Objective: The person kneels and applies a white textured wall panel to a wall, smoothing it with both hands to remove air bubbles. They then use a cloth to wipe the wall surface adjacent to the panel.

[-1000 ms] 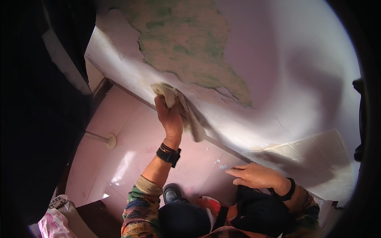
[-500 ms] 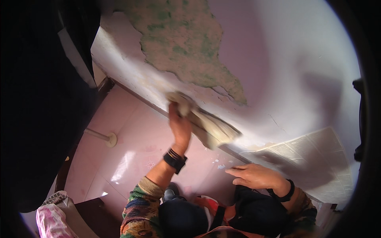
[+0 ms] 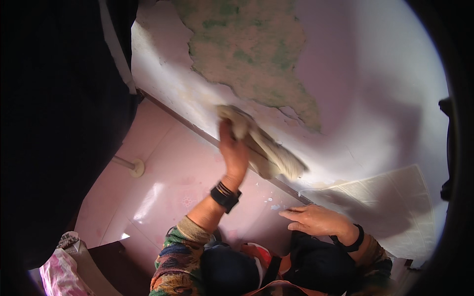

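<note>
My left hand (image 3: 234,150) is closed on a beige cloth (image 3: 264,143), which hangs in loose folds and is partly blurred. The cloth lies against the lower white wall (image 3: 182,84), just above the dark baseboard (image 3: 197,129). A large patch of bare plaster (image 3: 252,54), brown with green stains, shows above it where the paint has peeled. My right hand (image 3: 313,219) rests near my knee with its fingers stretched out and nothing in them. Small pale paint flakes (image 3: 276,207) lie on the floor just beyond its fingertips.
A pale brick-patterned sheet (image 3: 390,207) leans along the wall at right. Pink floor tiles (image 3: 163,207) spread below. A pole with a round base (image 3: 137,167) stands at left, beside a large dark hanging shape (image 3: 59,123). Pink-and-white fabric (image 3: 61,271) sits at lower left.
The view has shifted slightly, so the wall patch appears further right. My left hand still grips the cloth against the wall, its folds changed. My right hand has hardly moved.
</note>
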Action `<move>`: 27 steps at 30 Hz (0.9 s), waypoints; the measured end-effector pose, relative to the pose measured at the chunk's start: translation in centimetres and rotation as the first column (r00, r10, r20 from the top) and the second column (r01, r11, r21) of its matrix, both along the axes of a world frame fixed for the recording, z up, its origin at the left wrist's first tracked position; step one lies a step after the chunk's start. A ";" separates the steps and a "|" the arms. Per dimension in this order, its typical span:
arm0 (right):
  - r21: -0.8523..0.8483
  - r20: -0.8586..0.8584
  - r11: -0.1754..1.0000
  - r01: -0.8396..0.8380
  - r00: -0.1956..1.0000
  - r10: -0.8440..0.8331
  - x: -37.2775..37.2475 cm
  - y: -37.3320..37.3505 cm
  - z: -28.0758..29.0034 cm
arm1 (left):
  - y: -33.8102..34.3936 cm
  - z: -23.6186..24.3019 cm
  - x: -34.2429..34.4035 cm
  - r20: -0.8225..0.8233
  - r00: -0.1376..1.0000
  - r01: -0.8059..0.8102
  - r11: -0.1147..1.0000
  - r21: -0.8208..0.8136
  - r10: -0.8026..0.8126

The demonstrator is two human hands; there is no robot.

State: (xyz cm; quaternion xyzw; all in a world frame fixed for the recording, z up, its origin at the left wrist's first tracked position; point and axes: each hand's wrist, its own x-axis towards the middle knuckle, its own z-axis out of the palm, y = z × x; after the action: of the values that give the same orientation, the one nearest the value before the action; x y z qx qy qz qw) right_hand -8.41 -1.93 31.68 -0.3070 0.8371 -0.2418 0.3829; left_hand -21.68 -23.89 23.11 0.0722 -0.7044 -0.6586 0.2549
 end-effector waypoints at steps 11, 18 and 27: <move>-0.005 -0.025 1.000 -0.014 1.000 0.014 0.1 0.3 -0.4 | 0.9 -8.1 2.1 -0.040 0.952 0.303 0.952 0.034 -0.302; -0.020 -0.058 0.997 0.069 0.996 -0.070 0.0 1.5 -0.4 | -15.7 -15.7 -5.5 0.220 0.964 -0.139 0.988 -0.063 0.149; 0.062 -0.004 0.993 0.098 0.995 -0.098 -0.8 1.9 -1.7 | -18.9 -18.5 -13.5 0.417 0.885 -0.046 0.930 -0.365 0.207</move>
State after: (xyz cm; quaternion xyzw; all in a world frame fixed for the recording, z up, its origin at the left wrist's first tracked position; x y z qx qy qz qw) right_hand -9.21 -0.04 29.98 -0.2536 0.8584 -0.2338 0.3798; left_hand -35.17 -42.76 4.60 0.2227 -0.8418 -0.4721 0.1374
